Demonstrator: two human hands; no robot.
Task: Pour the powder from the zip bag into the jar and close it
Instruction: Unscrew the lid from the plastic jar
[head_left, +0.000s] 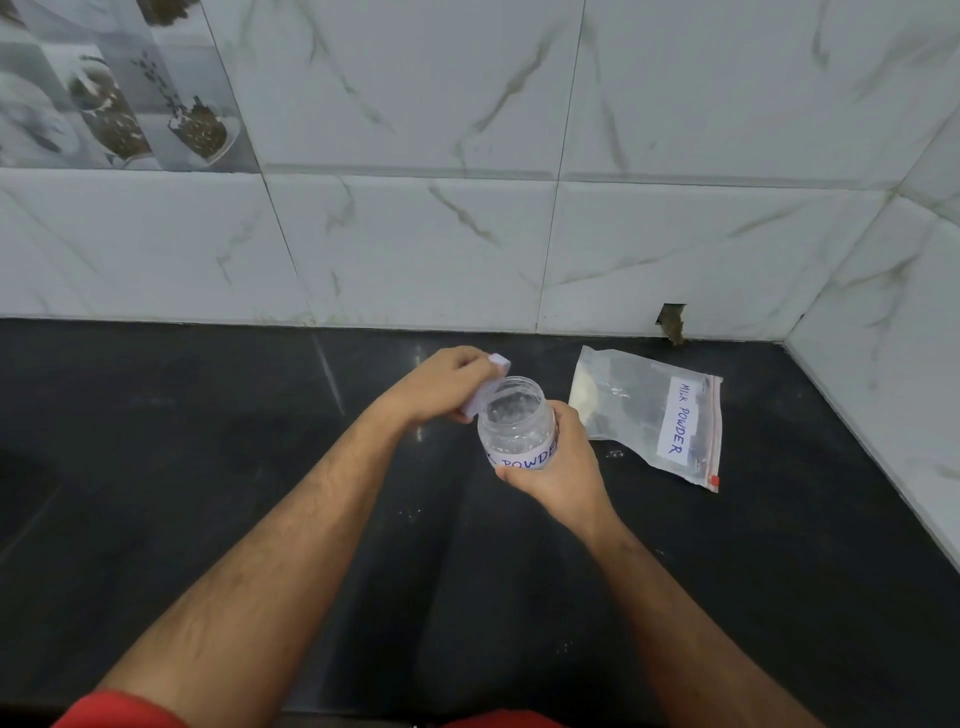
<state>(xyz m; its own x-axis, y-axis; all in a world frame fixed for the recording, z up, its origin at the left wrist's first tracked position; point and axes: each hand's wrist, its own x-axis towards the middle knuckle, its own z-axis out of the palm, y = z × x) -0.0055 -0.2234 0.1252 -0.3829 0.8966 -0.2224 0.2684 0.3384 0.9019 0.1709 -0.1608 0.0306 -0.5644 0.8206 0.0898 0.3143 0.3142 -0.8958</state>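
Now the right hand grips the jar, the left hand holds its lid beside the mouth.

Most of the lid is hidden under the left hand; the jar label is half covered by the right hand, with only "POWDER" readable.
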